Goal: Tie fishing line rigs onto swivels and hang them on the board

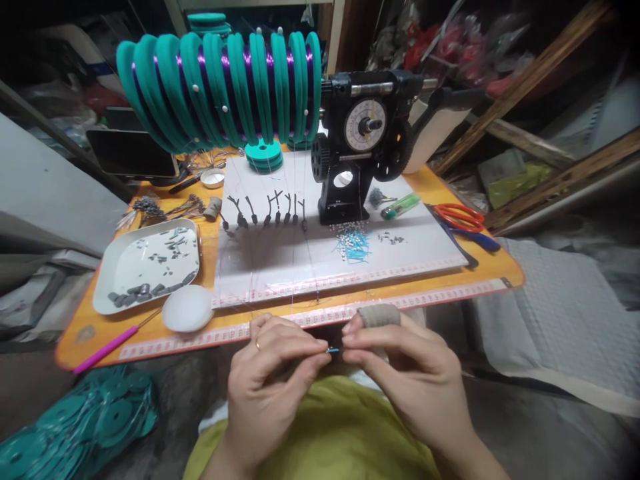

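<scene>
The left hand (273, 373) pinches a small blue piece (333, 350) at the near side of the table (493, 269); just to its right, the right hand (423, 367) bunches its fingertips, though whether they grip anything I cannot tell.

The left hand (273, 377) pinches thumb to forefinger, facing the right hand's (417, 360) bent fingers.

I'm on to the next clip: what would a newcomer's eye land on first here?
Probably the row of teal spools wound with purple strand, filling the upper left beside a black machine with a white dial. Next, at bottom centre, the left hand pinches a tiny blue piece. A bright pink handle stands out at the table's near left corner.
</scene>
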A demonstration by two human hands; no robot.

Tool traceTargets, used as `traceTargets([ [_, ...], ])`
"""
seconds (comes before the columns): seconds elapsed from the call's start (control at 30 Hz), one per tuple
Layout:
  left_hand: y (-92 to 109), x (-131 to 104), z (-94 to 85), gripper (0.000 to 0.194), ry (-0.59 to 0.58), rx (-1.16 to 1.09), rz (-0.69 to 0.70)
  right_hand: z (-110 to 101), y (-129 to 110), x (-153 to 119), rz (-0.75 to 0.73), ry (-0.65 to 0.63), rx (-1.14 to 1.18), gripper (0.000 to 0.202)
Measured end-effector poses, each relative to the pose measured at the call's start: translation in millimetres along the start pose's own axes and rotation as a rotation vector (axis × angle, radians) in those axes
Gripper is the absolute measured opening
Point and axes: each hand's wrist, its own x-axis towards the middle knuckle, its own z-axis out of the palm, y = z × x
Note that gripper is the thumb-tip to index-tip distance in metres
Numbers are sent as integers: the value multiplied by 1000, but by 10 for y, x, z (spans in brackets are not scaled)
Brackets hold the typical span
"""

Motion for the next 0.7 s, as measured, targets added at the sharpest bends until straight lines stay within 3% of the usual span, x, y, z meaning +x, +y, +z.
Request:
traceTargets([
  [0.17, -3, 36, -91, 18, -76, 155, 65, 52, 10, -30, 3, -51, -18, 12],
  [0.33, -81, 117, -239, 18, -138, 443, 240, 57, 107, -19, 49, -143, -137, 12],
  [0.6, -205, 168, -319, 18, -217, 603, 333, -248, 322, 12, -141, 11, -661, 8],
  [0.7, -208, 188, -368, 16, -254, 639, 369, -266, 298, -5, -185, 45, -726, 13],
])
